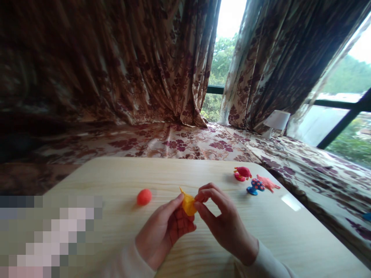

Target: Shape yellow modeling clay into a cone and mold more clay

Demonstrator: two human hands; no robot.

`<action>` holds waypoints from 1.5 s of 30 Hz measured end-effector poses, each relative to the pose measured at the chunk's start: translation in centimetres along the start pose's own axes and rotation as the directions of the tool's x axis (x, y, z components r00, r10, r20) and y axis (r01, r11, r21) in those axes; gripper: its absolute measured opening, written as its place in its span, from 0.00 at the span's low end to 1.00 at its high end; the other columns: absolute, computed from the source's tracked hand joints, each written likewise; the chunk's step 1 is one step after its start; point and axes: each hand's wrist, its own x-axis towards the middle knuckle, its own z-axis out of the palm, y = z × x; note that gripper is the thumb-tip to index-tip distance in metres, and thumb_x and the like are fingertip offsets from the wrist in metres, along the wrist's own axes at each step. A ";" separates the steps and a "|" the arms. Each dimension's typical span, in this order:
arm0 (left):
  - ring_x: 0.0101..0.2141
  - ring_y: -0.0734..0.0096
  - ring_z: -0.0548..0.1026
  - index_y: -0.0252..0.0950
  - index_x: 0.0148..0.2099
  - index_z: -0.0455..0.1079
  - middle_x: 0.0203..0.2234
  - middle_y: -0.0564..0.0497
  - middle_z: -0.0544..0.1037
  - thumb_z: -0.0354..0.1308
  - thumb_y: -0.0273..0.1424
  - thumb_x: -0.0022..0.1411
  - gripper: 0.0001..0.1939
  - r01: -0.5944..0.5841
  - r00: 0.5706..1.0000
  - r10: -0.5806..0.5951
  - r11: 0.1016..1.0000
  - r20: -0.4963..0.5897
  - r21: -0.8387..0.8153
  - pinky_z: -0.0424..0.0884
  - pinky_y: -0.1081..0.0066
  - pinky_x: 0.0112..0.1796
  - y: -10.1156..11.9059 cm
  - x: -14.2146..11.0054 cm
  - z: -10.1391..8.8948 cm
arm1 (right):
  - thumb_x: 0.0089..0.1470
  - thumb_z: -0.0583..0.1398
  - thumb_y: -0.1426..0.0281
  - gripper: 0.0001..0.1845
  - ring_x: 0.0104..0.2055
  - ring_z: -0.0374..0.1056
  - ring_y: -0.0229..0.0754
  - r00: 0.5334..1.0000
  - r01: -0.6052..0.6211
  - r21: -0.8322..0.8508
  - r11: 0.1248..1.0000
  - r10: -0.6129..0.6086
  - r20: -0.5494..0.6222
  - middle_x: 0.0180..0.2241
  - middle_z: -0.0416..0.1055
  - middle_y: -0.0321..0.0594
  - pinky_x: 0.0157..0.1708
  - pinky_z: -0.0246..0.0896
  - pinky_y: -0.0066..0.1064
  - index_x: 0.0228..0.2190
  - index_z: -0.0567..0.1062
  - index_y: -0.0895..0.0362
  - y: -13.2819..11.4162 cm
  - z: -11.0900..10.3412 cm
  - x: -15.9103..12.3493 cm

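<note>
Left hand [162, 228] cradles yellow piece [189, 204], apparently clay, right hand [224, 220] pinches its edge, orange ball [144, 197] nearby on tabletop [290, 235]

Pale, plain L sleeve [127, 263], a bit blurry, ends behind bare L hand [162, 227]; R sleeve [267, 259], approx. same, behind R hand [227, 220].

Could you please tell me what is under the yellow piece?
Under the yellow piece is the left hand, with the table below. What the piece and the hand cover cannot be seen.
</note>
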 end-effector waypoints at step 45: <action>0.21 0.77 0.74 0.30 0.32 0.73 0.22 0.49 0.76 0.56 0.33 0.61 0.11 -0.070 0.998 0.070 0.995 0.006 0.069 0.74 0.77 0.25 -0.3 0.4 -0.6 | 0.56 0.59 0.77 0.07 0.35 0.66 0.39 0.998 0.041 -0.033 0.999 -0.040 0.047 0.31 0.69 0.39 0.35 0.63 0.30 0.33 0.75 0.55 0.2 -0.1 0.1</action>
